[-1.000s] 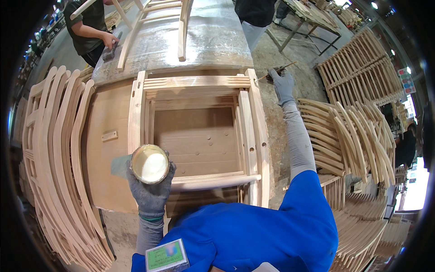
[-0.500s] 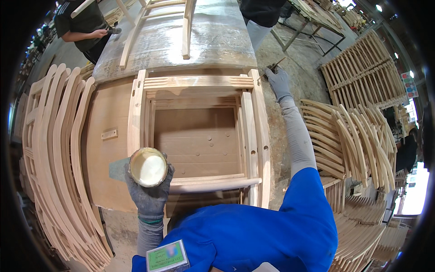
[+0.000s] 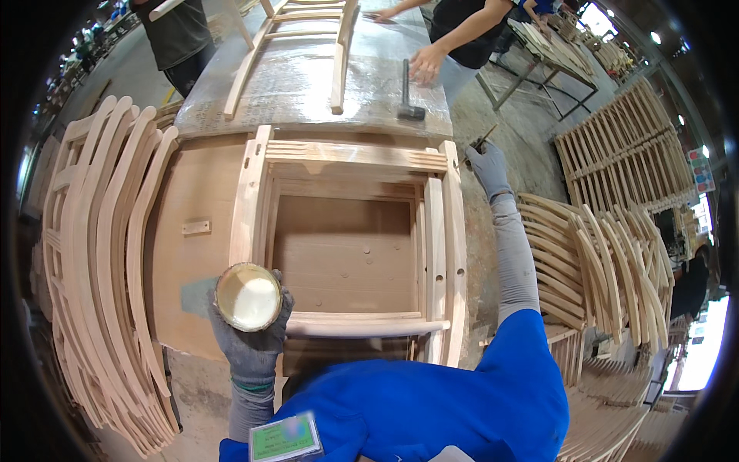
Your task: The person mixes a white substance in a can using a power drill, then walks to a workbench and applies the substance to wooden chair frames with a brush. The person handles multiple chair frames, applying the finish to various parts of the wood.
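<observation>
In my left hand (image 3: 250, 343), gloved in grey, is an open round tub (image 3: 229, 299) of creamy white liquid, held upright over the near left corner of a pale wooden chair frame (image 3: 456, 254). Its fingers wrap round the tub. My right hand (image 3: 489, 171), also gloved, reaches to the frame's far right corner, just outside its right post. It grips a thin stick (image 3: 488, 135) whose tip end I cannot make out. Slots show in the top of the left post, and round holes in the right one.
Brown cardboard (image 3: 192, 185) lies under the frame, with a small drilled wood block (image 3: 196, 227) on it. Curved wooden parts (image 3: 100, 254) stand stacked at left, more (image 3: 550, 262) at right. Beyond, a wrapped table (image 3: 300, 92) bears another frame and a mallet (image 3: 410, 112) by a co-worker's hand (image 3: 426, 63).
The co-worker at far right now reaches over the table, where a mallet stands. The left co-worker's hand and tool have left view. My right hand stays near the corner; the whole view shifted slightly.
</observation>
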`<action>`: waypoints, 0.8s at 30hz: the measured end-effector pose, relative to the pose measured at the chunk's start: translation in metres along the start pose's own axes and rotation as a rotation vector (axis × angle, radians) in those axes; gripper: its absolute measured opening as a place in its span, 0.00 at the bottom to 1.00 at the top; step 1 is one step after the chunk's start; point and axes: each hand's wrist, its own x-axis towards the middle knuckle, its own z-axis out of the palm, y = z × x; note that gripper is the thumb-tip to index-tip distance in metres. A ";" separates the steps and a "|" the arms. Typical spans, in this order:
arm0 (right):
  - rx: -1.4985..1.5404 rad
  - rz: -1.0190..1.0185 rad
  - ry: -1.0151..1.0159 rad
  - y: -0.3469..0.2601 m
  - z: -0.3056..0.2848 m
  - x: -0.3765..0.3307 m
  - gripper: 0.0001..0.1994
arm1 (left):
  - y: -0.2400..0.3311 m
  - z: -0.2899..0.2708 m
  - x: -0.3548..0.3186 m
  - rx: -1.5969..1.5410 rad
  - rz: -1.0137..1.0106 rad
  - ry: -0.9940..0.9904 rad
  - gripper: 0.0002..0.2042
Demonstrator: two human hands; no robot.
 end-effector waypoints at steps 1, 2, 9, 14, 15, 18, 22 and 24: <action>0.027 0.066 -0.004 -0.001 -0.002 -0.003 0.11 | 0.002 -0.001 0.000 -0.016 -0.013 -0.014 0.24; 0.069 0.023 0.064 -0.004 0.001 -0.005 0.10 | 0.005 -0.002 -0.002 -0.031 -0.026 -0.028 0.25; 0.138 -0.217 0.142 0.028 0.001 -0.046 0.06 | 0.019 -0.003 -0.017 -0.016 0.065 -0.060 0.28; -0.017 -0.463 0.085 0.011 -0.016 -0.081 0.04 | 0.030 -0.011 -0.039 0.033 0.137 -0.076 0.28; 0.010 -0.454 0.089 0.008 -0.023 -0.088 0.04 | 0.032 -0.012 -0.042 0.021 0.132 -0.100 0.28; 0.154 -0.449 0.063 -0.018 -0.035 -0.113 0.05 | 0.040 -0.023 -0.061 -0.019 0.134 -0.151 0.27; 0.615 -0.345 -0.038 -0.082 -0.045 -0.186 0.05 | 0.051 -0.040 -0.089 0.002 0.193 -0.081 0.28; 0.750 -0.044 0.056 -0.115 -0.045 -0.229 0.06 | 0.054 -0.047 -0.101 -0.029 0.159 -0.107 0.28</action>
